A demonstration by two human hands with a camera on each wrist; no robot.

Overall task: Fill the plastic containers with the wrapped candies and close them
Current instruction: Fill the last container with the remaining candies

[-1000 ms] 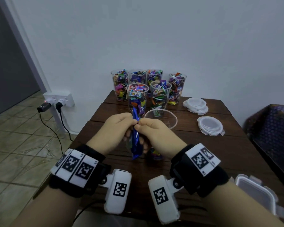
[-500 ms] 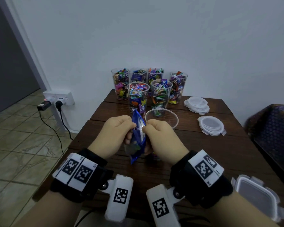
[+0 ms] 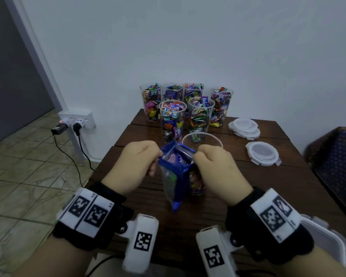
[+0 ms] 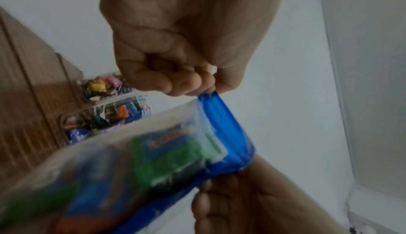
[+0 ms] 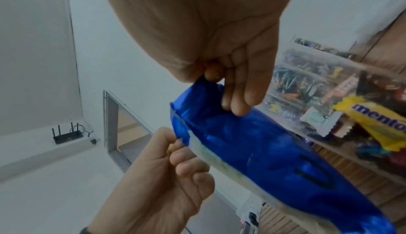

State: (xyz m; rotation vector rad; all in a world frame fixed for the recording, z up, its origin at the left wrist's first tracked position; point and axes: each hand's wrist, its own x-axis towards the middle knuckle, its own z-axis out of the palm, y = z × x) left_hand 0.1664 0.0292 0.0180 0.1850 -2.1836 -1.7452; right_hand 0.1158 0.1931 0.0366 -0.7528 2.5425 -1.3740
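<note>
We count six tall clear plastic containers [image 3: 173, 118] packed with wrapped candies at the back of the dark wooden surface [image 3: 248, 182], and a seventh clear container [image 3: 202, 137] standing nearly empty just behind our hands. Two stacks of clear round lids [image 3: 245, 127] lie to the right. Our left hand [image 3: 137, 163] and right hand [image 3: 214, 166] each pinch one side of the blue candy bag [image 3: 175, 172] with curled fingers, its mouth pulled open above the surface, candies showing inside.
</note>
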